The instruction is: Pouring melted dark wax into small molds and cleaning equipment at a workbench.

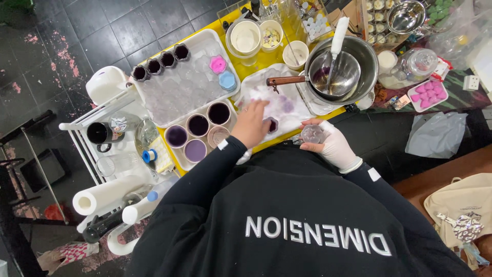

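Head view, looking straight down: the left hand (250, 123) is bare and presses flat on a stained white cloth (287, 100), its fingers curled over a small dark-purple cup (271, 124) at the cloth's near edge. The right hand (333, 143), in a white glove, is closed around a small clear round mould (312, 134), holding it just above the yellow table (266, 59). Near the left wrist sits a tray of round cups (197, 134) filled with purple liquid; beyond the cloth, a ladle (333, 74) rests in a steel bowl (366, 56). It looks like a wipe-down step; next would call for a steady grip on the mould.
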